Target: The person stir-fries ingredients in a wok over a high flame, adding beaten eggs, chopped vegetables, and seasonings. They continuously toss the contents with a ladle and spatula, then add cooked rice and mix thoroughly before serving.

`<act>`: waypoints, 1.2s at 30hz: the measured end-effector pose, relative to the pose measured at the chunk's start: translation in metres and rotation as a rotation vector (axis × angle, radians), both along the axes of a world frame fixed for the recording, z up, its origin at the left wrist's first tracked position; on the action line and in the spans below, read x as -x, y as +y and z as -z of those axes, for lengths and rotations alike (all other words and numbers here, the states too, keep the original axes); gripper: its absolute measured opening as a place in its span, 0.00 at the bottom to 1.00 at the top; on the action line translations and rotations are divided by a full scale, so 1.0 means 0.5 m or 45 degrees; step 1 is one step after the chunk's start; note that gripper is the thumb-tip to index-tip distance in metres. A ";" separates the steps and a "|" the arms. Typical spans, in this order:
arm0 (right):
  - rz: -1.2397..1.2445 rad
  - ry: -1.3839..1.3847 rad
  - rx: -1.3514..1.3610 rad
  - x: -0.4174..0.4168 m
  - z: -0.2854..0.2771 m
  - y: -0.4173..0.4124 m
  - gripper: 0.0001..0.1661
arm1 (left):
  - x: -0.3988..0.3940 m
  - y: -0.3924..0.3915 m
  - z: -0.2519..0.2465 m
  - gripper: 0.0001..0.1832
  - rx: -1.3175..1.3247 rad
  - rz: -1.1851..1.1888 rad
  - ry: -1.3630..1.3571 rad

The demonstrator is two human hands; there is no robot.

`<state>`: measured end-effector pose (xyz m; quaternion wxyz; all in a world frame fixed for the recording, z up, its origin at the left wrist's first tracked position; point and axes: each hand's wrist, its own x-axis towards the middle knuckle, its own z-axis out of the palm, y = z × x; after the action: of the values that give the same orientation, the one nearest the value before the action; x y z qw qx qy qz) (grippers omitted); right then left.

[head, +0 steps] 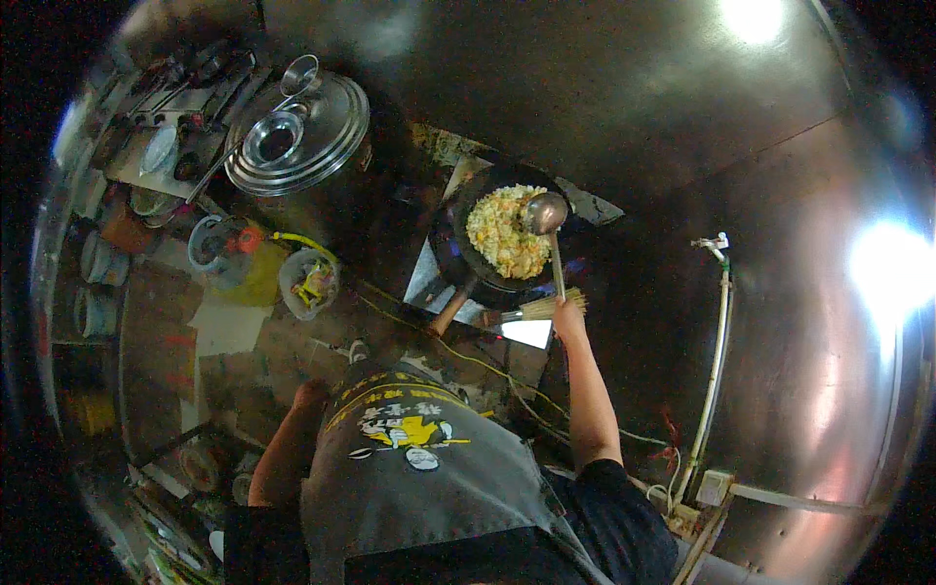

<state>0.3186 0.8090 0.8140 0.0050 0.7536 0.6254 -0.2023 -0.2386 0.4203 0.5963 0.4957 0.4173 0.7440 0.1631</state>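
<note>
My right hand (569, 322) grips the long handle of a metal ladle (546, 213), whose rounded bowl rests at the right side of fried rice (504, 230) in a dark wok (475, 256). The rice is pale yellow with orange and green bits. The wok sits on a stove, its wooden handle (450, 311) pointing toward me, and no hand is on that handle. A bamboo wok brush (552, 306) lies just below the wok, beside my right hand. My left hand (313, 395) hangs by the left edge of my grey apron; its fingers are dim and partly hidden.
Left of the stove stands a large lidded metal pot (344, 139) with a metal bowl (272, 139) and a strainer (300, 75) on it. Plastic tubs (308, 284) stand lower left. A yellow hose (468, 358) crosses below the stove. A pipe with a tap (713, 241) runs along the right wall.
</note>
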 end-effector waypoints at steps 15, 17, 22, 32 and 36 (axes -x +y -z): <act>0.032 0.205 0.152 -0.008 0.103 0.035 0.26 | -0.010 0.031 0.046 0.12 0.266 -0.134 -0.074; -0.005 0.110 0.038 -0.145 0.220 0.046 0.25 | -0.054 0.123 -0.025 0.12 0.269 0.103 0.061; 0.402 0.766 0.331 0.118 -0.009 -0.012 0.23 | -0.014 0.007 -0.012 0.11 0.156 0.035 0.142; -0.160 0.159 -0.080 -0.079 0.102 -0.091 0.29 | -0.028 0.025 -0.057 0.11 -0.011 -0.417 -0.517; -0.134 0.075 0.100 -0.089 0.040 -0.092 0.27 | -0.018 0.015 -0.013 0.11 0.021 -0.436 -0.519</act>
<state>0.3630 0.7628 0.7938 0.0268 0.7126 0.6557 -0.2480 -0.2297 0.4280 0.6030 0.6039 0.2398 0.6899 0.3191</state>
